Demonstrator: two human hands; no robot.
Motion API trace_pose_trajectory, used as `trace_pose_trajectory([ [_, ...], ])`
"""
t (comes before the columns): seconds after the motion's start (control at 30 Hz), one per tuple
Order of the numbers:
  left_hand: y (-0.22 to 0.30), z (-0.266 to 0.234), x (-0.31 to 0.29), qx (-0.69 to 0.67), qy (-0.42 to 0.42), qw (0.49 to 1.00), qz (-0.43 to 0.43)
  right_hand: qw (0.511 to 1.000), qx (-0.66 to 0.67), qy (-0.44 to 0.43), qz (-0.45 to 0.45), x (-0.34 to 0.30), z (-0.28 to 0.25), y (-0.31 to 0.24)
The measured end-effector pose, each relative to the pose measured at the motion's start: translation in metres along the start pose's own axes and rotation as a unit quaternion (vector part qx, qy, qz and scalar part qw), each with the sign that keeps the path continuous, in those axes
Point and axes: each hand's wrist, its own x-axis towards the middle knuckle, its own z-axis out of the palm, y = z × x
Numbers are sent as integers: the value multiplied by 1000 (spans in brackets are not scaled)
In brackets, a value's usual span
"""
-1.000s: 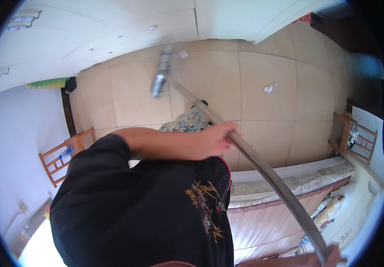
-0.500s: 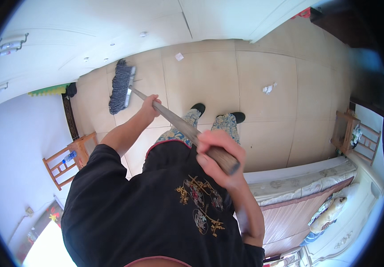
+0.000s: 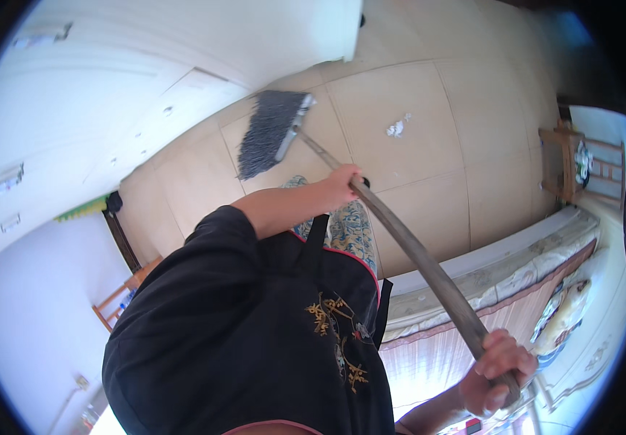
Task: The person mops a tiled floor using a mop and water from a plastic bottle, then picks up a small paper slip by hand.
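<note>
A mop with a long wooden handle (image 3: 418, 254) slants across my body. Its grey strand head (image 3: 269, 134) lies on the tiled floor, fanned out to the left of a pale clamp bar (image 3: 293, 129). My left hand (image 3: 345, 183) wraps round the lower part of the handle. Closed near the handle's top end, my right hand (image 3: 500, 366) is low at the right, over the bed's side. Crumpled white paper (image 3: 397, 128) rests on the floor to the right of the mop head, apart from it.
White cabinets (image 3: 204, 43) run along the upper left. A bed (image 3: 465, 297) stands at the lower right. One wooden chair (image 3: 563, 163) is at the far right; another (image 3: 113, 304) is at the left, partly behind my sleeve. Beige tiles (image 3: 414, 94) cover the floor.
The mop head has swept right along the cabinet front, and its strands have spread. My right hand has moved down and right with the handle's end. The small pink-white scrap no longer shows.
</note>
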Motion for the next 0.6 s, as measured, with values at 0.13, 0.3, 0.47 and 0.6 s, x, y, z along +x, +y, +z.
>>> trace_pose_trajectory([
  [0.13,-37,103,36,0,88,993,-80,995,-35,89,-35,-19,-47,-19],
  [0.3,-64,188,52,28,28,993,-113,956,-171,197,-133,-40,-63,-35],
  [0.47,-64,226,49,6,-66,987,-148,984,-112,-38,-129,-65,-89,-47],
  [0.6,-53,231,7,38,-97,974,-202,724,19,592,-355,-85,-63,-51],
])
